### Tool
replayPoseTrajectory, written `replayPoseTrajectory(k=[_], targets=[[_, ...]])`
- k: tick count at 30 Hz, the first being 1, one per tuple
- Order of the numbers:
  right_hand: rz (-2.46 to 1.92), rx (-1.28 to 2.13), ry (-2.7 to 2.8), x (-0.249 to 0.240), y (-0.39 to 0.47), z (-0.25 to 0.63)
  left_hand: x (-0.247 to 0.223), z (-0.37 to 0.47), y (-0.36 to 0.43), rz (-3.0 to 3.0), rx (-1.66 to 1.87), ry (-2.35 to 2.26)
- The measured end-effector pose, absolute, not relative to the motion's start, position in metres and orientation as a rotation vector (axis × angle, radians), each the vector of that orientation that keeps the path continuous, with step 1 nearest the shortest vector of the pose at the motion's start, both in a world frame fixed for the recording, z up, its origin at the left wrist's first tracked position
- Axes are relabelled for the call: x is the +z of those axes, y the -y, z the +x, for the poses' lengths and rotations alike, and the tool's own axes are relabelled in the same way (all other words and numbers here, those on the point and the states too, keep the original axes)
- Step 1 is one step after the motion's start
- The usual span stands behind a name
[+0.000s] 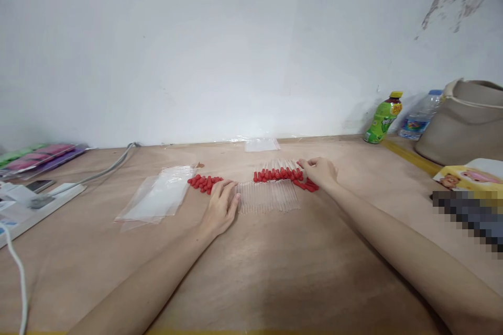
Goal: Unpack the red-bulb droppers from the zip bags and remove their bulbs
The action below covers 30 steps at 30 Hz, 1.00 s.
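Observation:
Thin clear tubes (269, 198) lie side by side in a row on the brown tabletop. Red rubber bulbs (278, 174) run along their upper ends, and more clear tubes (276, 164) point away behind them; together they look like droppers. My left hand (220, 209) rests at the row's left end, fingers stretched out and apart, between the tubes and a pile of loose red bulbs (204, 183). At the right end, my right hand (321, 170) has its bent fingertips together by a red bulb; what they pinch is too small to make out. Several red pieces (308, 185) lie below it.
Clear plastic bags (159, 196) lie left, another bag (262, 145) by the wall. A power strip (43, 207) with cables and colourful packs (43, 157) are far left. A green bottle (383, 119), a water bottle (419, 118) and a beige bucket (461, 125) stand right, near a yellow packet (467, 178).

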State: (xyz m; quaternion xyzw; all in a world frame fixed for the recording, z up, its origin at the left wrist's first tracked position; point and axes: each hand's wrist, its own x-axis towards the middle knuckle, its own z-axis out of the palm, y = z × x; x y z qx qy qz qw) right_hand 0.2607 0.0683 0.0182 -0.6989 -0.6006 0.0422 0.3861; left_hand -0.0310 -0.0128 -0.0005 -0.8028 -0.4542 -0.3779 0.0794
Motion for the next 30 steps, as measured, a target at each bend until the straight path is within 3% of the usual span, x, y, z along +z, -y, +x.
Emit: replayPoseTrajectory(k=[4,12,22,30], targets=[[-1.653,0.133,1.535,0.022,-0.055,0.258,0.0,-0.031,0.013,-2.406,-1.075,1.246],[-0.912,-0.098,1.955,-0.004,0.003,0.236,0.002,-0.013,0.019,-2.375,-0.815,0.943],[-0.828,-0.151,2.058,-0.009,0.013,0.224,-0.001,0.001,0.016,-2.473,-0.834,0.754],[-0.794,-0.378,2.157,-0.011,0.016,0.201,-0.005,0.003,0.015,-2.42,-0.83,0.68]])
